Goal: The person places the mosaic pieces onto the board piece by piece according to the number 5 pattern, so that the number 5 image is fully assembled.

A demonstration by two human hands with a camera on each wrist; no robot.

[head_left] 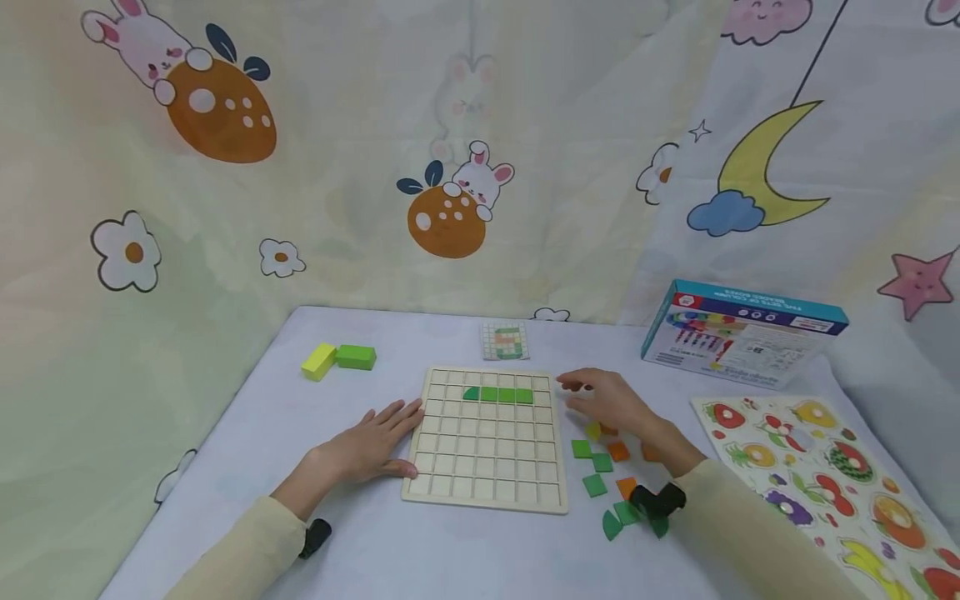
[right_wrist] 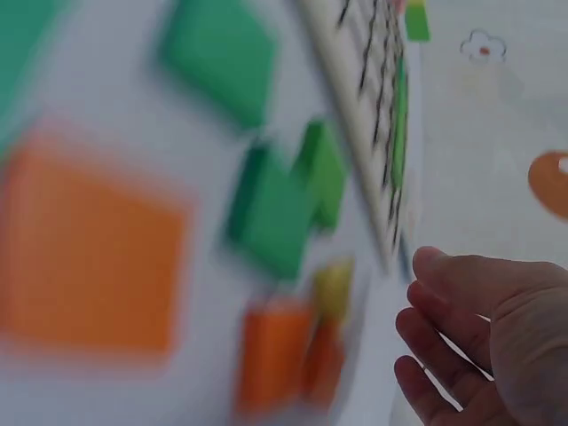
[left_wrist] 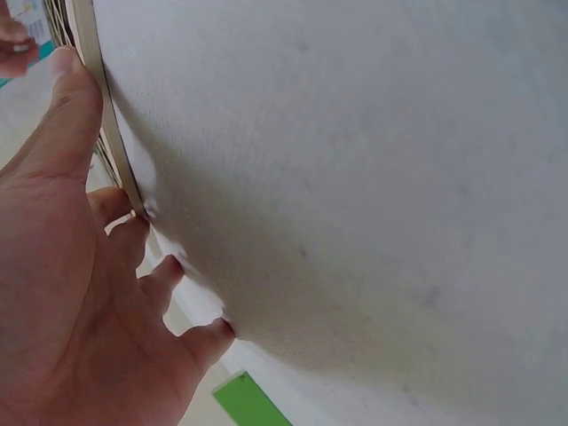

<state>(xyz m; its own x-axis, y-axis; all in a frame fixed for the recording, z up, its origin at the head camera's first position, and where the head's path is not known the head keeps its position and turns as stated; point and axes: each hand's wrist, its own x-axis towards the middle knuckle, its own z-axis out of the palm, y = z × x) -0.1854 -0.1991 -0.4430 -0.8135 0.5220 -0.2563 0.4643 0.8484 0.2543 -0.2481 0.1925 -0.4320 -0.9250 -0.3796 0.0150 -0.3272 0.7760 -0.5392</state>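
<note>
1. The wooden grid board (head_left: 486,446) lies flat on the surface (head_left: 420,550), and a short row of green tiles (head_left: 501,394) already sits in its second row from the far edge.
2. The left hand (head_left: 373,443) lies flat, fingers straight, against the board's left edge; it seems to be steadying the board and holds nothing.
3. The right hand (head_left: 609,402) hovers just beyond the board's right edge, over the far end of the loose tiles (head_left: 609,479). Its fingers are relaxed and slightly bent; I see no tile in them, though the wrist view is blurred.
4. The loose green, orange and yellow tiles are scattered on the surface to the right of the board, near that hand.
5. I judge the step in hand to be choosing the next tile between placements.
6. The next move, I'd say, calls for pinching one small tile cleanly and setting it square into an empty cell while the board is kept from sliding.
</note>
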